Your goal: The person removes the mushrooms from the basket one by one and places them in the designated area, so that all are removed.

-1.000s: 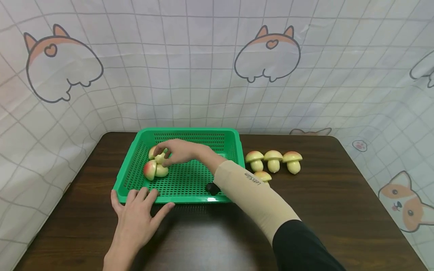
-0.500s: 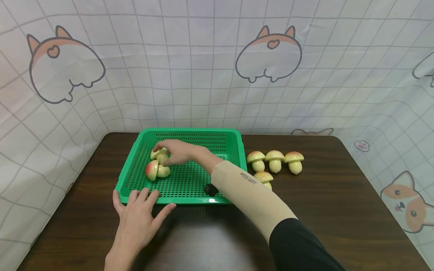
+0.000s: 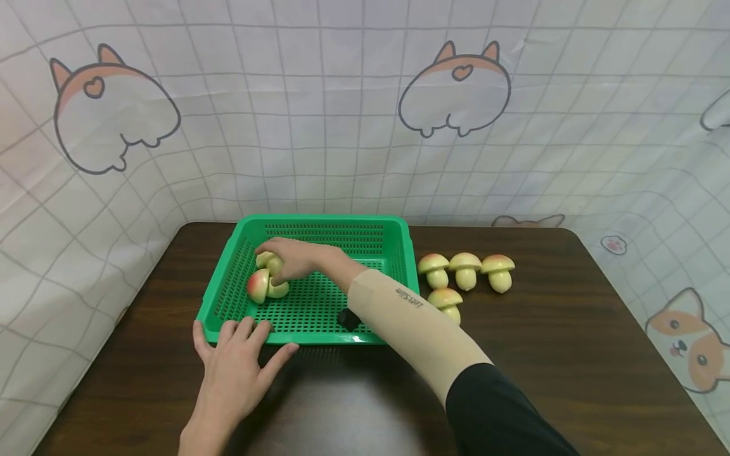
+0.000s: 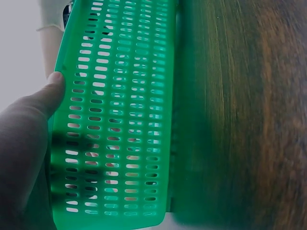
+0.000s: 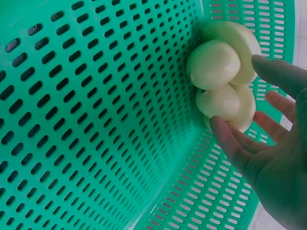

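A green perforated plastic basket [image 3: 305, 337] stands at the table's back left. My left hand [image 3: 230, 380] holds its front wall near the left corner, fingertips inside the rim and thumb outside; in the left wrist view the thumb [image 4: 56, 84] lies at the rim. Two pale yellow mushrooms with red-tinged caps lie at the basket's left end, the nearer mushroom [image 3: 259, 286] and the farther mushroom [image 3: 268, 258]. My right hand [image 3: 296, 258] reaches over them, fingers and thumb spread around the farther mushroom [image 5: 218, 103]. One fingertip overlaps its stem in the right wrist view.
Several similar mushrooms [image 3: 464, 269] stand on the dark wooden table [image 3: 559, 342], right of the basket. One mushroom [image 3: 446, 304] stands close beside the right forearm. A printed grid cloth [image 3: 365, 126] rises behind and at the sides.
My right hand has moved slightly left and lower over the mushrooms; its thumb now overlaps the nearer one. The farther mushroom's cap has turned a little. My left hand stays at the basket's rim.
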The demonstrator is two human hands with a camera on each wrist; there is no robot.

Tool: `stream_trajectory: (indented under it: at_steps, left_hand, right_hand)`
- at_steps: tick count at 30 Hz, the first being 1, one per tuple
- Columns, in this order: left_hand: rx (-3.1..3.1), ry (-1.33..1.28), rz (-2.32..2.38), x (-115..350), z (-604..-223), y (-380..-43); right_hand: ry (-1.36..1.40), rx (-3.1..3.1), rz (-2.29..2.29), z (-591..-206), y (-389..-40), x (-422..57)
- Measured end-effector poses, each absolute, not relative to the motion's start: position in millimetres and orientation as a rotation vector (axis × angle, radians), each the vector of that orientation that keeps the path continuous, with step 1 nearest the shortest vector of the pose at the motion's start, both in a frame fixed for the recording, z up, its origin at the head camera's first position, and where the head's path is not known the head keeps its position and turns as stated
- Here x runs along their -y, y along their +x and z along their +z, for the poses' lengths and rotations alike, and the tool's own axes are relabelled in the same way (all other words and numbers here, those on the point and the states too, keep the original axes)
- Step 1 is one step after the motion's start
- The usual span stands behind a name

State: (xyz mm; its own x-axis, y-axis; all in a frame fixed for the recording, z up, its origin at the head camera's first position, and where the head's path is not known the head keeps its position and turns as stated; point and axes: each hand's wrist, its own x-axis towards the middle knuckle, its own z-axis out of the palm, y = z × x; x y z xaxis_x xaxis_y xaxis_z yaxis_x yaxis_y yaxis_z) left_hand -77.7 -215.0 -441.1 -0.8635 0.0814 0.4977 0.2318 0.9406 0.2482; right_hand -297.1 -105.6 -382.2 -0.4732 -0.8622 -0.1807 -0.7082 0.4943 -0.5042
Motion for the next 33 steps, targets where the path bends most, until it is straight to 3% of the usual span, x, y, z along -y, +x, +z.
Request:
stream_trajectory:
  at_steps: [33]
  left_hand:
    - [2.556, -0.238, -0.411, 216, -442, -80]
  right_hand:
    - [-1.276, -2.359, -0.461, -384, -306, 88]
